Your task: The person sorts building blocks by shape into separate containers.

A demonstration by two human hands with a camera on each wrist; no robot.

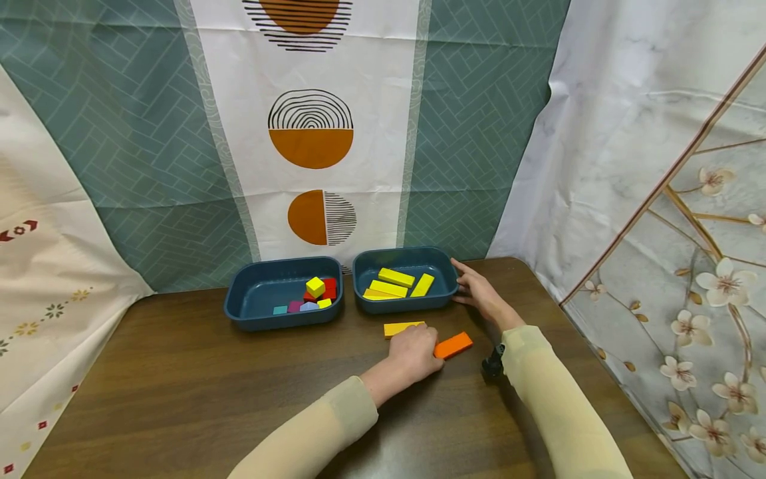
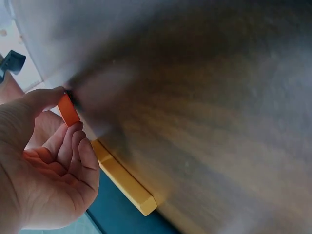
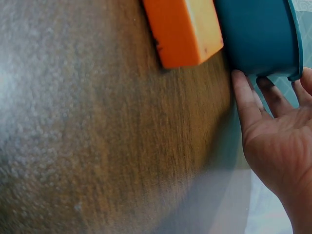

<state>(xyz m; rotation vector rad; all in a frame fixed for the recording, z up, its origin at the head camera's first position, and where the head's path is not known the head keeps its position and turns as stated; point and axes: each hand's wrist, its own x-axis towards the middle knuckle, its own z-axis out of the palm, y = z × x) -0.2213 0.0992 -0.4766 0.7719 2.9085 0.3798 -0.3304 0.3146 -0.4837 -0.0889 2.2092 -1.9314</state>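
Observation:
My left hand pinches one end of an orange rectangular block between thumb and fingertips, low over the table. In the left wrist view the block shows at the tips of the thumb and index finger. A yellow-orange block lies just beyond the left hand, partly covered by it. My right hand is at the right end of a dark teal bin, its extended fingers touching the outer wall. Inside that bin lie several yellow rectangular blocks.
A second teal bin stands to the left, holding small cubes and pieces in red, yellow, teal, purple and pale blue. Both bins are near the back edge of the brown wooden table, before hanging patterned cloth.

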